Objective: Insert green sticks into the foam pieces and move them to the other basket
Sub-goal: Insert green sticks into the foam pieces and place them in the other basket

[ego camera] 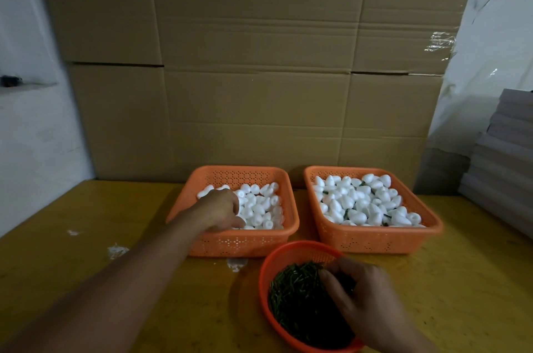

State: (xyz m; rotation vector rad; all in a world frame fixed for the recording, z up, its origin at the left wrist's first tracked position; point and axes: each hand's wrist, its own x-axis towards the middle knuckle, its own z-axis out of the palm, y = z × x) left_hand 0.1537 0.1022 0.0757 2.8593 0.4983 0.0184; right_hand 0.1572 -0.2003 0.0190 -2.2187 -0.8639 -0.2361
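We are at the picking step. Our left hand (pixel 220 209) reaches into the left basket (pixel 230 243), fingers curled down among the bare foam pieces (pixel 261 205); whether it already grips one, we cannot tell. Our right hand (pixel 356 292) digs into the round bowl (pixel 266 274) of green sticks (pixel 297 289) at the tabletop's near edge, its grip hidden too. Next, we judge, comes lifting one of each and pushing stick into foam, bound for the right basket (pixel 375 241).
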